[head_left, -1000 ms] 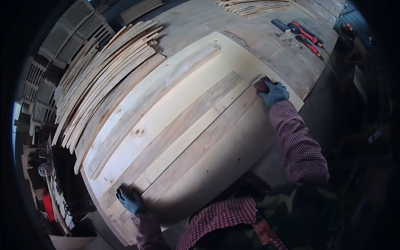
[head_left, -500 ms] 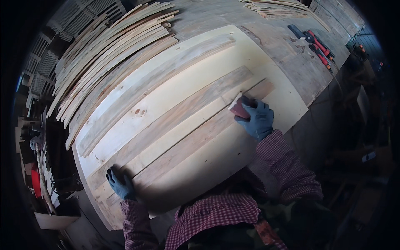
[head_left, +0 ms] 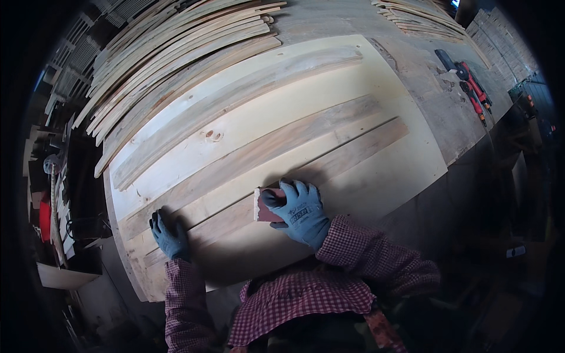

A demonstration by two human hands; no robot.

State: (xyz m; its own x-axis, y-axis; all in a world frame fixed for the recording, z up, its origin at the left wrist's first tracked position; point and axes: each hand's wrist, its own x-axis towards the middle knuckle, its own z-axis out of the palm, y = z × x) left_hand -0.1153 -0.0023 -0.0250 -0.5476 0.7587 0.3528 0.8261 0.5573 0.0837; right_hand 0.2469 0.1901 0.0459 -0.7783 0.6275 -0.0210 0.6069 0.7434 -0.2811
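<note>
1. From where I stand, the right hand, in a blue-grey knitted glove [head_left: 303, 215], has its fingers bent over a reddish-brown rectangular block with a pale, ragged edge [head_left: 266, 212]; the grip looks closed, thumb included.
2. That block seems to lie flat on a long brown wooden strip [head_left: 368, 145], just on the wearer's side of a narrow dark line [head_left: 353, 141], near the middle of a broad, pale wooden panel [head_left: 400, 162].
3. The left hand, gloved the same way [head_left: 169, 236], rests toward the panel's left end, its fingers loosely spread and holding nothing that I can see.
4. A lip at the dark line could catch the block's edge, to my mind, and tear its ragged face or jolt the grip.
5. I cannot tell whether the strip is fixed; if loose, a sideways push might shift it, with the left hand alone bracing that end.
6. Uneven pressure from bent fingers could mark the wood.
7. A heap of thin, pale wooden slats [head_left: 194, 56] sits close by the far edge, so a skidding panel might nudge it; the red-and-black hand tools [head_left: 477, 88] lie well apart on the worn grey surface [head_left: 329, 22].
</note>
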